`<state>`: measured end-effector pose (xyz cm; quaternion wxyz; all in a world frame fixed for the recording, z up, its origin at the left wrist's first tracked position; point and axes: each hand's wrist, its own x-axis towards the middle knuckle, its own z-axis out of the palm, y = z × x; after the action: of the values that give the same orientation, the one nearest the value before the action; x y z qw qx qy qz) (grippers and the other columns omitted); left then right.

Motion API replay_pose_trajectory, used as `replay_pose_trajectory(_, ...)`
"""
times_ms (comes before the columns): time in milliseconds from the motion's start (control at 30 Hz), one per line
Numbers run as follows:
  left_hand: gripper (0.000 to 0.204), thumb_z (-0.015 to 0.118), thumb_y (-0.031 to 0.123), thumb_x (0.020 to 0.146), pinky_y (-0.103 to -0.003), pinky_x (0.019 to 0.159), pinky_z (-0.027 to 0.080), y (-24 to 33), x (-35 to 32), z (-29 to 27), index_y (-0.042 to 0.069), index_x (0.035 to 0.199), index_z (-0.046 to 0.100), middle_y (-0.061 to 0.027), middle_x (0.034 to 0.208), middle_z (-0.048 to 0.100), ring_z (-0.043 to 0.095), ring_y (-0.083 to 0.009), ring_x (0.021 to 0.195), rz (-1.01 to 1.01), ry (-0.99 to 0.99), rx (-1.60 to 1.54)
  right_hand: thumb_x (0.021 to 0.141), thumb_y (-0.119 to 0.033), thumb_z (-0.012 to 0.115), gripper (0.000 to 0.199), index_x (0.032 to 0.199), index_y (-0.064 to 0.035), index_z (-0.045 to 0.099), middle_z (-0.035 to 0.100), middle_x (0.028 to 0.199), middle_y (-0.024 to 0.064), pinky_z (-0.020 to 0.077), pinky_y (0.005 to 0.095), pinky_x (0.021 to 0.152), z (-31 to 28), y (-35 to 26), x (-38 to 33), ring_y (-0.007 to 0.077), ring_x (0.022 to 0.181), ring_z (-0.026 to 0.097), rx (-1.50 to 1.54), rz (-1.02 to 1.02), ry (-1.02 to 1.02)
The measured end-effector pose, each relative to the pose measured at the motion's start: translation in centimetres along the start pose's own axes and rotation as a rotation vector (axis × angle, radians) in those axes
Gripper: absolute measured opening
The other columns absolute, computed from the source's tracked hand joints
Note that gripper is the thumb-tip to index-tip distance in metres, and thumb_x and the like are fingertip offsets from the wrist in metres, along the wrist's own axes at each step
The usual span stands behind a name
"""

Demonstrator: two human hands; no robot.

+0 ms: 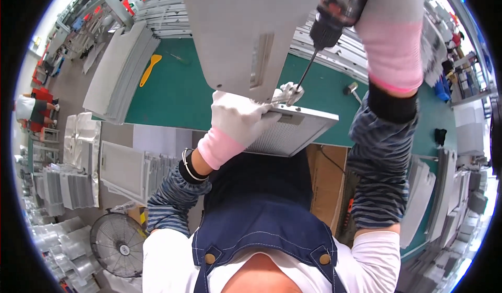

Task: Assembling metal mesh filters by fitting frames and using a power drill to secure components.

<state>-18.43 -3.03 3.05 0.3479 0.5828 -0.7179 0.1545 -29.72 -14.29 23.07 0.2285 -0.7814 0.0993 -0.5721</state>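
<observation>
The metal filter panel (295, 128) lies at the near edge of the green tabletop (172, 92), its ribbed mesh face overhanging toward the person's apron, with a small silver latch (289, 93) sitting on its upper rim.

Head view: the left hand (238, 118), in a white glove with a pink cuff, is closed over the panel's left corner, fingers curled down on the frame just beside the latch, pinning it. The right hand (389, 26), likewise gloved, is wrapped tight round the grip of a power screwdriver (340, 8); its long bit (306, 73) slants down and left, the tip touching the latch. A large grey sheet-metal panel (246, 31) stands close above the work. Stacks of like panels (123, 68) and a yellow scraper (149, 68) rest farther off on the tabletop; a floor fan (117, 243) stands below left.

By the look of it, the step in hand is driving a fastener into the latch. The next move calls for keeping the bit square on the fastener and the frame held firm, so the tip does not skid off onto the mesh.
</observation>
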Motion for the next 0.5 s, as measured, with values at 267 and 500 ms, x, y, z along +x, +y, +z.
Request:
replay_pose_trajectory(267, 0.021, 0.078, 0.035, 0.074, -0.031, 0.045, 0.045, -0.2, 0.6, 0.9, 0.017, 0.084, 0.076, 0.0007, 0.054, 0.058, 0.056, -0.0166, 0.042, -0.001, 0.057, -0.035, 0.087, -0.021, 0.064, 0.029, 0.108, -0.0005, 0.064, 0.064, 0.089, 0.0022, 0.0492, 0.0251, 0.067, 0.9, 1.8, -0.5, 0.0125, 0.076, 0.062, 0.474, 0.439, 0.208)
replay_pose_trajectory(500, 0.042, 0.079, 0.037, 0.07, -0.042, 0.072, 0.046, -0.4, -1.0, 3.1, 0.026, 0.11, 0.069, 0.0022, 0.073, 0.063, 0.062, -0.0186, 0.072, -0.016, 0.056, 0.052, 0.086, -0.012, 0.061, 0.031, 0.114, 0.0008, 0.06, 0.064, 0.098, 0.0051, 0.0489, 0.025, 0.075, 1.0, 3.4, -2.9, 0.0127, 0.084, 0.061, 0.35, 0.34, 0.092)
